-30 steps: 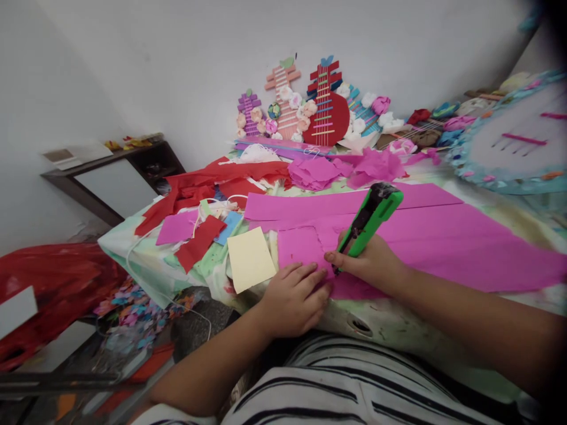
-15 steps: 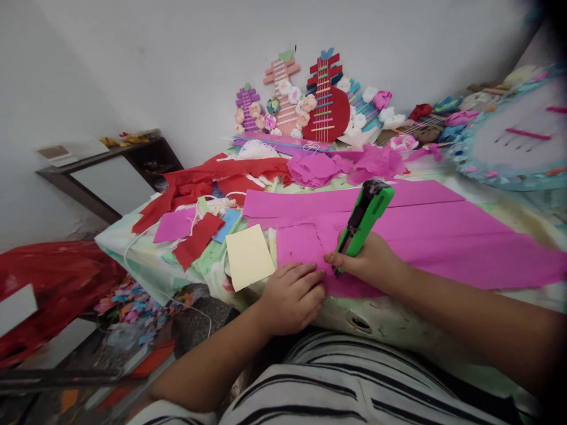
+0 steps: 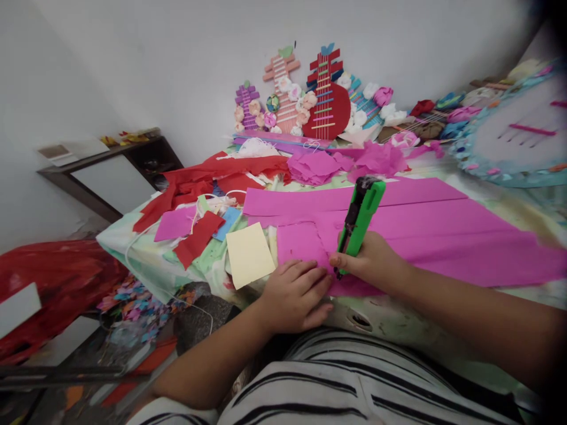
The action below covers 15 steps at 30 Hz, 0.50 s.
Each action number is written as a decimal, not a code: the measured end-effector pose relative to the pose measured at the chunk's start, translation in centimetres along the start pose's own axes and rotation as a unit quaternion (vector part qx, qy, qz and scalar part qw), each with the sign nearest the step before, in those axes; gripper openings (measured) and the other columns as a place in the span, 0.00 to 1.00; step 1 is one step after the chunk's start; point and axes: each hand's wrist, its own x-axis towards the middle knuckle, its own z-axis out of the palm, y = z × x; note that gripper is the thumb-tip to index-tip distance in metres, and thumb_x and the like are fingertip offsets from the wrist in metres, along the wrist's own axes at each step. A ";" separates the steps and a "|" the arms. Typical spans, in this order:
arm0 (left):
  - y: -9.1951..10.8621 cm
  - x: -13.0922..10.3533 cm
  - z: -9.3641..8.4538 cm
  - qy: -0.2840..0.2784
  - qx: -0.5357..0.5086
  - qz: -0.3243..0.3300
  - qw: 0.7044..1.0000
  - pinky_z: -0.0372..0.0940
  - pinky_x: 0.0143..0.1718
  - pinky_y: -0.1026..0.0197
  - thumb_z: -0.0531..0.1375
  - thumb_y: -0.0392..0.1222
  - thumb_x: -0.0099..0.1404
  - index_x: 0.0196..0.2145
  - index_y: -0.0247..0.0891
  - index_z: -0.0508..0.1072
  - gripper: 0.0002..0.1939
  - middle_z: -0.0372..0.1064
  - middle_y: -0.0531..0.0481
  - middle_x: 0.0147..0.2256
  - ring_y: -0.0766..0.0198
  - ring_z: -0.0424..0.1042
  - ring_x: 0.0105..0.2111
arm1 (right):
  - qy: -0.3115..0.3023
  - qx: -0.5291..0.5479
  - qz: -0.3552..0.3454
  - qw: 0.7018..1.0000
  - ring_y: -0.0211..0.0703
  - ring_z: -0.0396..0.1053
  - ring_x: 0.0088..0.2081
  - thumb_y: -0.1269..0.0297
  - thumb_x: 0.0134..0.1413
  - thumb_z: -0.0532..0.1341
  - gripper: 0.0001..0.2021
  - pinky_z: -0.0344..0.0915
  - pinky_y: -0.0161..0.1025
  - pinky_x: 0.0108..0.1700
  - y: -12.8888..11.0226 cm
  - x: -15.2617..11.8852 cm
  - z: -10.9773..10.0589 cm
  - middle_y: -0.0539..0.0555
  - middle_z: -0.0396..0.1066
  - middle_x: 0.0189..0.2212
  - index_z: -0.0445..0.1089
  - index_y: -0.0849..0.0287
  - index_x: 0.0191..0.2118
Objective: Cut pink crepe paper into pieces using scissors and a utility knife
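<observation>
My right hand (image 3: 376, 260) is closed around a green and black utility knife (image 3: 362, 221). The knife stands nearly upright, its lower tip down at a bright pink sheet (image 3: 443, 236). Flat on the sheet's near left corner rests my left hand (image 3: 296, 295), fingers stretched and the thumb a little apart. A dark, thin line marks off a squarish patch (image 3: 299, 239) of the pink sheet just beyond those fingers. Left of it lies a cream rectangular card (image 3: 250, 255). Whether the knife's tip touches the sheet is hard to see.
Red, blue and pink scraps (image 3: 199, 238) and white cord lie at the left. Red strips (image 3: 212, 177) and crumpled pink pieces (image 3: 319, 167) are behind. Decorated guitar shapes (image 3: 328, 106) lean on the wall. A pale blue-edged panel (image 3: 514, 133) stands at the right.
My right hand and the knife have shifted slightly left, with the knife now more upright. My left thumb has come out from beside the fingers.
</observation>
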 end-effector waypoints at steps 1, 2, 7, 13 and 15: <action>0.0 0.0 0.0 0.000 0.003 0.000 1.000 0.59 0.43 0.55 0.53 0.48 0.56 0.43 0.35 0.68 0.20 0.70 0.48 0.39 0.58 0.66 0.41 | 0.003 -0.001 0.001 1.000 0.32 0.53 0.19 0.50 0.40 0.57 0.18 0.48 0.32 0.21 0.0 0.0 0.0 0.47 0.57 0.14 0.58 0.61 0.16; 0.0 0.0 0.0 0.002 0.006 0.000 1.000 0.59 0.43 0.55 0.53 0.48 0.56 0.43 0.35 0.68 0.20 0.70 0.48 0.39 0.58 0.66 0.41 | 0.004 -0.001 0.002 1.000 0.32 0.53 0.19 0.51 0.40 0.57 0.18 0.48 0.32 0.20 0.0 0.0 0.0 0.47 0.57 0.14 0.58 0.61 0.16; -0.1 -0.1 0.2 0.003 0.009 0.006 1.000 0.58 0.43 0.54 0.53 0.48 0.56 0.43 0.36 0.68 0.19 0.70 0.48 0.39 0.58 0.65 0.41 | 0.003 -0.007 -0.004 1.000 0.31 0.51 0.18 0.51 0.40 0.57 0.18 0.45 0.32 0.19 0.0 -0.1 0.1 0.47 0.55 0.13 0.58 0.61 0.16; -0.1 -0.1 0.2 0.019 0.023 0.013 0.999 0.59 0.41 0.55 0.53 0.48 0.56 0.42 0.37 0.69 0.19 0.69 0.47 0.39 0.58 0.65 0.40 | -0.003 -0.028 -0.018 0.999 0.31 0.50 0.18 0.48 0.40 0.56 0.20 0.44 0.32 0.20 -0.2 -0.3 0.0 0.47 0.55 0.13 0.56 0.61 0.14; -0.1 -0.1 0.2 0.021 0.025 0.015 0.999 0.59 0.41 0.55 0.53 0.48 0.56 0.41 0.37 0.69 0.18 0.69 0.47 0.38 0.58 0.65 0.40 | -0.008 -0.037 -0.024 0.999 0.31 0.51 0.18 0.47 0.40 0.56 0.21 0.44 0.32 0.20 -0.4 -0.4 0.0 0.47 0.54 0.12 0.55 0.61 0.14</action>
